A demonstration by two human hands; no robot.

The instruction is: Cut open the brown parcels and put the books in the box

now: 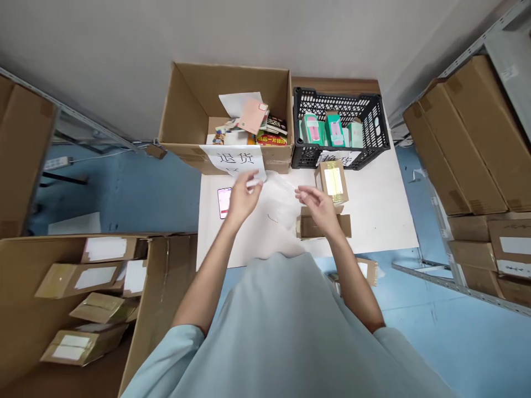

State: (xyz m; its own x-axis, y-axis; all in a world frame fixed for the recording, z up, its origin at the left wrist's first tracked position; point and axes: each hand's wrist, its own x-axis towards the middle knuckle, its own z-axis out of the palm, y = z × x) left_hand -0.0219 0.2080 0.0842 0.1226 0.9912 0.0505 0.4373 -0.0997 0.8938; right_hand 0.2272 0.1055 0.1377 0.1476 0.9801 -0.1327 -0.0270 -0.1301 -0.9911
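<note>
Between my hands, over the white table (381, 221), spreads a crumpled clear plastic bag (282, 202). My left hand (244, 198) is closed in a pinch on its left edge, where a whitish fold shows between thumb and fingers. On the other side, my right hand (318, 207) has its fingertips together at the bag's right edge. Beneath the right wrist lies an open small cardboard box (309, 228). A taped cardboard box (334, 181) stands just behind that hand. Left of my left hand lies a phone (224, 202) with its screen lit.
At the back stand a large open carton (186, 149) with booklets and packets, and a black plastic crate (369, 157) with green boxes. A deep carton (160, 287) of taped parcels is at lower left. Shelves with stacked cartons (473, 138) flank the right side.
</note>
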